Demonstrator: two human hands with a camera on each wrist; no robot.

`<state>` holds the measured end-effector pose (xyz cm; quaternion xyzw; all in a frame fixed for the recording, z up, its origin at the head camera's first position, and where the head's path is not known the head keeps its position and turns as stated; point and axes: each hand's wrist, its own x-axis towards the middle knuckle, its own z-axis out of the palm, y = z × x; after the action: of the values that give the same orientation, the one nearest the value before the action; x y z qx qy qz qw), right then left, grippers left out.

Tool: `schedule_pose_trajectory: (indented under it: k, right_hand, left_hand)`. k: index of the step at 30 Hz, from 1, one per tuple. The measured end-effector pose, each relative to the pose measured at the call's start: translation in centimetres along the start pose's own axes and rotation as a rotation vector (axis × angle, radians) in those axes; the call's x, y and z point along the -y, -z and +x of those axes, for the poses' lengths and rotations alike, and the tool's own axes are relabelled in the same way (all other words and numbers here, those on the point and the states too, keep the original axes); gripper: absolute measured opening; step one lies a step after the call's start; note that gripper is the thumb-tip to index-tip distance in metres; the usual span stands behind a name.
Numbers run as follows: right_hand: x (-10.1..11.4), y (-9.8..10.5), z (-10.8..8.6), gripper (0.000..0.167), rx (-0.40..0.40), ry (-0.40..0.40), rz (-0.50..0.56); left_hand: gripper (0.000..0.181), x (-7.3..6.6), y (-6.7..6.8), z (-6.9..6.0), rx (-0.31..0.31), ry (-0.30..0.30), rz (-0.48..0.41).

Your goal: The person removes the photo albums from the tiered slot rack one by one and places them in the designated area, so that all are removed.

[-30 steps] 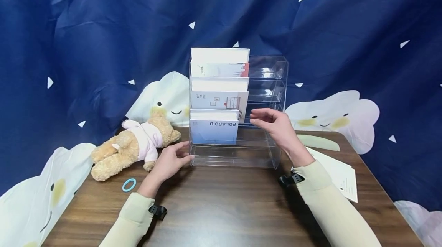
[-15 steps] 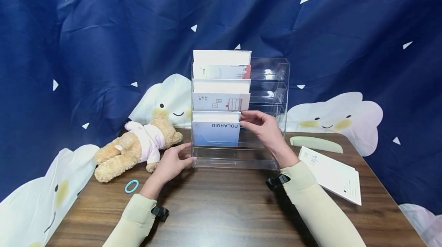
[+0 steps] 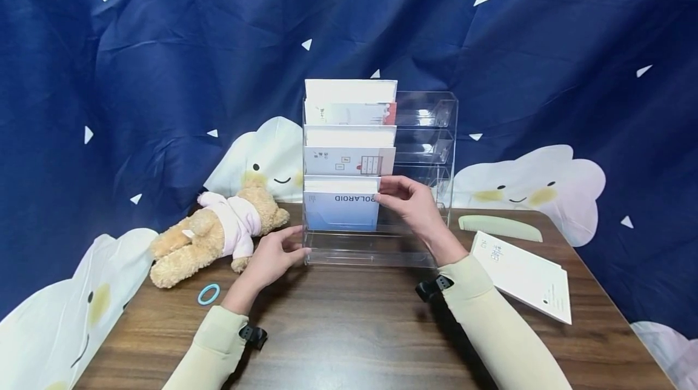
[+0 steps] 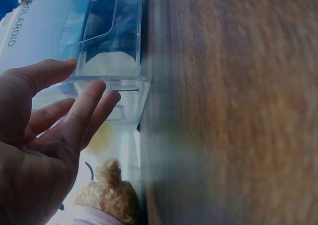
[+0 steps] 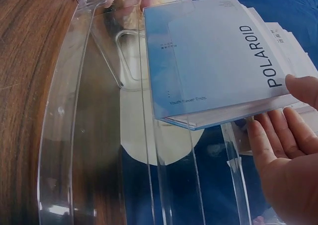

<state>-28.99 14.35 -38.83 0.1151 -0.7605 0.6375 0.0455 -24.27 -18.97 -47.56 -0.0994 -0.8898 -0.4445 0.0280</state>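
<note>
A clear acrylic tiered rack (image 3: pixel 425 114) stands on the table, with pale books in its left half. In its lower tier leans a blue book marked POLAROID (image 3: pixel 338 213), its printing upside down in the head view. My right hand (image 3: pixel 411 208) pinches this book's right edge. The right wrist view shows the thumb on the front cover (image 5: pixel 223 61) and the fingers behind it. At the rack's lower left corner, my left hand (image 3: pixel 272 260) touches the side panel with loosely extended fingers and thumb, as the left wrist view (image 4: pixel 54 115) also shows.
Left of the rack lies a teddy bear (image 3: pixel 226 226) in a pale top, near a blue ring (image 3: pixel 208 294). A green comb (image 3: pixel 500 228) and white booklets (image 3: pixel 520 278) lie to the right. Behind hangs a blue patterned cloth (image 3: pixel 218 26).
My right hand has moved left from the rack's right half to the POLAROID book and now pinches its edge. The left hand stays at the rack's corner. The head view has shifted slightly.
</note>
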Motion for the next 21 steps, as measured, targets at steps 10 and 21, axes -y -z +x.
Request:
schedule_pose_trajectory:
  k: [10, 21]
  right_hand:
    - [-0.16, -0.22, 0.19, 0.038, -0.018, -0.016, -0.046]
    - [-0.49, -0.48, 0.21, 0.031, -0.030, 0.009, -0.106]
  left_hand:
    - [0.061, 0.04, 0.02, -0.02, -0.001, 0.009, -0.003]
    - [0.061, 0.41, -0.12, 0.15, 0.002, 0.003, 0.009]
